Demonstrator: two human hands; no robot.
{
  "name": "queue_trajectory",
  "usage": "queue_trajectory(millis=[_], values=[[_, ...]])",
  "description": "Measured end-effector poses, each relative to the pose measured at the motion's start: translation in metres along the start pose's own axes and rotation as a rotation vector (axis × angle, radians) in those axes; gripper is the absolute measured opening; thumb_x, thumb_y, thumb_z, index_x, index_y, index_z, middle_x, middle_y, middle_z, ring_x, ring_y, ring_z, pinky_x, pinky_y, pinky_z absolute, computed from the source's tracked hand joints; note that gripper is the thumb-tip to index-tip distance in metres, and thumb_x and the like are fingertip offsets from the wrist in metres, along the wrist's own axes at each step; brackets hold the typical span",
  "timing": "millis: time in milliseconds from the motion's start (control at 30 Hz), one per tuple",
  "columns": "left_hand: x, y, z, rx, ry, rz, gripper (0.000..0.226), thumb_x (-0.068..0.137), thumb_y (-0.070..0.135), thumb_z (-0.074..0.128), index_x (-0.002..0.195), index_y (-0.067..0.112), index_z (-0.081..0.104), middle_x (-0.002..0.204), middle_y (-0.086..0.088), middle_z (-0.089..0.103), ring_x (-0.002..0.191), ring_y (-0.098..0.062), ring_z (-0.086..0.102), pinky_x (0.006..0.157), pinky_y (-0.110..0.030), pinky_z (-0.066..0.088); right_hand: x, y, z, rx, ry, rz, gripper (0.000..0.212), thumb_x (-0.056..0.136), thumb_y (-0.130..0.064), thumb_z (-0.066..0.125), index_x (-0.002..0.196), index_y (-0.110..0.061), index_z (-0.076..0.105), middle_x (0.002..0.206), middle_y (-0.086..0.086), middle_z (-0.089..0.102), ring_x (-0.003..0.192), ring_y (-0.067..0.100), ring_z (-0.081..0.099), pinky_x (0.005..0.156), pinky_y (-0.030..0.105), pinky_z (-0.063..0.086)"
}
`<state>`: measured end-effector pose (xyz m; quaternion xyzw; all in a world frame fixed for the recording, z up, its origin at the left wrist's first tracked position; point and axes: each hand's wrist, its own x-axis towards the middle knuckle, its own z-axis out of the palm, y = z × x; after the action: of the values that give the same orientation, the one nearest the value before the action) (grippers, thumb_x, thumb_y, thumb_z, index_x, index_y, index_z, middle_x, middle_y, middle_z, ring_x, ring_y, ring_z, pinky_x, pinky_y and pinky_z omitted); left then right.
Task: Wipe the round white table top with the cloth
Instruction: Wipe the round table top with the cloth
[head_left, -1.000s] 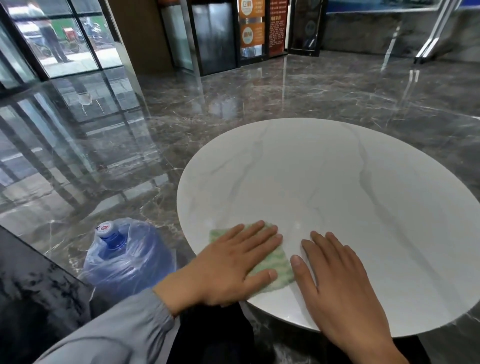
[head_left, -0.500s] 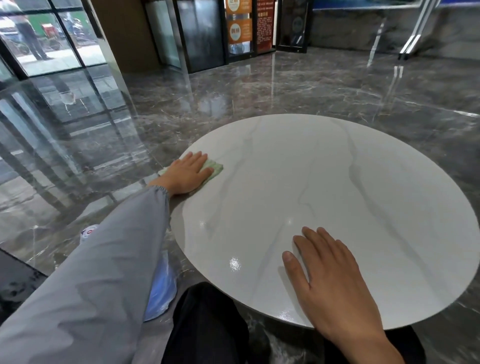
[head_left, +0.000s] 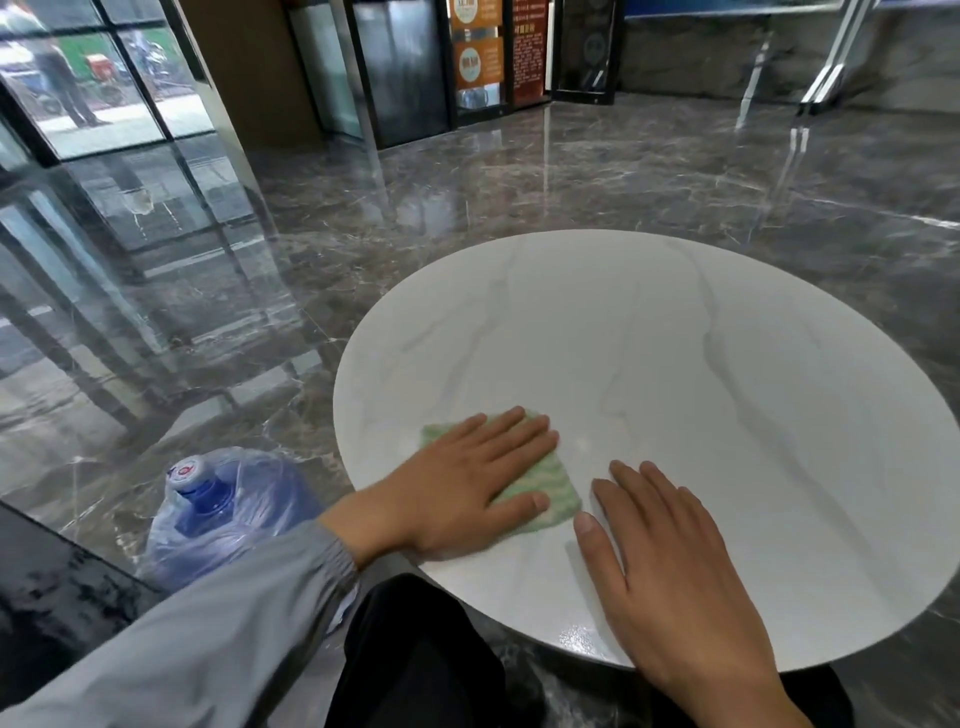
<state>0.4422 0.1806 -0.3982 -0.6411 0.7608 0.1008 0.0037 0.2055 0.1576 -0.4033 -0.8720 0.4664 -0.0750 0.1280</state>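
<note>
Head view: the cloth (head_left: 560, 492) is pressed flat under the outstretched fingers of the left hand (head_left: 467, 488), near the near-left rim of the table top (head_left: 727, 405). The right hand (head_left: 675, 587) is laid open just beside it, perhaps touching its corner. Most bare surface is seen ahead and rightward.

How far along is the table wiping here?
Done: the near-left area, which the green cloth swept out to the left rim and back. In hand: the left hand presses it flat near the front edge; the right hand rests beside it. Left: apparently the far and right parts of the round white table top.
</note>
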Motion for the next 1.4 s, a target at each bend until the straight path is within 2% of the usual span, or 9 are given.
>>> queue_trajectory(millis=[233,333,600,667,767,1000,1100,1300,1400], values=[[0.071,-0.139,-0.034,-0.001,-0.011,-0.476,0.071,0.108,0.06,0.022,0.168,0.025,0.005,0.177,0.003,-0.003,0.162,-0.019,-0.006,0.131,-0.043,0.003,-0.001,0.004,0.006,0.031,0.047,-0.016,0.084,0.091,-0.069,-0.009,0.156,-0.037,0.033,0.169,-0.017,0.016,0.157,0.006,-0.004,0.127,0.031,-0.005],[0.084,-0.152,-0.031,0.011,0.006,-0.561,0.071,0.109,0.059,0.018,0.168,0.024,0.003,0.176,0.003,-0.005,0.162,-0.022,-0.007,0.13,-0.048,0.002,0.0,0.005,0.007,0.041,0.057,-0.015,0.082,0.093,-0.068,-0.006,0.154,-0.035,0.038,0.168,-0.015,0.023,0.158,0.009,0.002,0.128,0.033,0.0],[0.053,-0.014,-0.005,0.033,0.048,-0.092,0.07,0.108,0.058,0.02,0.168,0.026,0.002,0.175,0.009,-0.007,0.161,-0.012,-0.013,0.13,-0.038,-0.008,0.0,0.005,0.009,0.055,0.101,-0.024,0.085,0.097,-0.069,-0.006,0.15,-0.03,0.048,0.165,-0.01,0.034,0.157,0.013,0.015,0.125,0.033,0.003],[0.036,0.022,0.007,0.03,0.074,0.01,0.068,0.109,0.059,0.019,0.168,0.029,0.0,0.173,0.014,-0.011,0.159,-0.007,-0.018,0.128,-0.034,-0.012,0.0,0.005,0.007,0.065,0.068,-0.026,0.086,0.094,-0.07,-0.009,0.156,-0.033,0.036,0.168,-0.014,0.025,0.157,0.008,0.005,0.126,0.03,0.0],[0.029,0.023,0.004,-0.023,0.025,-0.032,0.069,0.107,0.063,0.018,0.167,0.036,-0.004,0.17,0.021,-0.017,0.155,0.001,-0.023,0.126,-0.029,-0.016,0.0,0.003,0.001,0.089,0.038,-0.017,0.087,0.088,-0.069,-0.013,0.16,-0.036,0.023,0.169,-0.019,0.013,0.156,0.003,-0.006,0.126,0.028,-0.006],[0.061,-0.1,-0.023,-0.022,0.027,-0.409,0.072,0.107,0.063,0.021,0.168,0.03,0.004,0.176,0.007,-0.003,0.162,-0.014,-0.007,0.13,-0.04,0.0,-0.003,0.006,0.006,0.1,0.074,-0.03,0.075,0.096,-0.068,-0.001,0.147,-0.035,0.042,0.167,-0.013,0.025,0.158,0.009,0.004,0.128,0.034,0.003],[0.073,-0.106,-0.02,0.006,0.036,-0.469,0.072,0.107,0.063,0.017,0.168,0.028,0.003,0.176,0.007,-0.005,0.162,-0.018,-0.009,0.13,-0.046,0.0,-0.003,0.006,0.007,0.095,0.08,-0.028,0.071,0.098,-0.067,0.002,0.149,-0.034,0.04,0.168,-0.012,0.024,0.158,0.011,0.005,0.129,0.036,0.005],[0.079,0.006,-0.01,0.016,0.009,-0.122,0.069,0.109,0.059,0.018,0.167,0.028,-0.001,0.176,0.008,-0.01,0.16,-0.013,-0.016,0.13,-0.042,-0.006,-0.005,0.005,0.009,0.249,0.207,0.033,0.078,0.097,-0.071,0.004,0.161,-0.029,0.018,0.169,-0.012,0.015,0.156,0.001,-0.007,0.122,0.017,-0.007],[0.068,0.068,0.004,0.055,0.001,0.125,0.072,0.109,0.056,0.025,0.168,0.026,-0.003,0.176,0.004,-0.009,0.16,-0.016,-0.017,0.13,-0.043,-0.01,-0.005,0.004,0.008,0.351,0.281,0.054,0.081,0.096,-0.072,0.007,0.163,-0.026,0.018,0.17,-0.014,0.012,0.154,-0.003,-0.01,0.124,0.019,-0.001]])
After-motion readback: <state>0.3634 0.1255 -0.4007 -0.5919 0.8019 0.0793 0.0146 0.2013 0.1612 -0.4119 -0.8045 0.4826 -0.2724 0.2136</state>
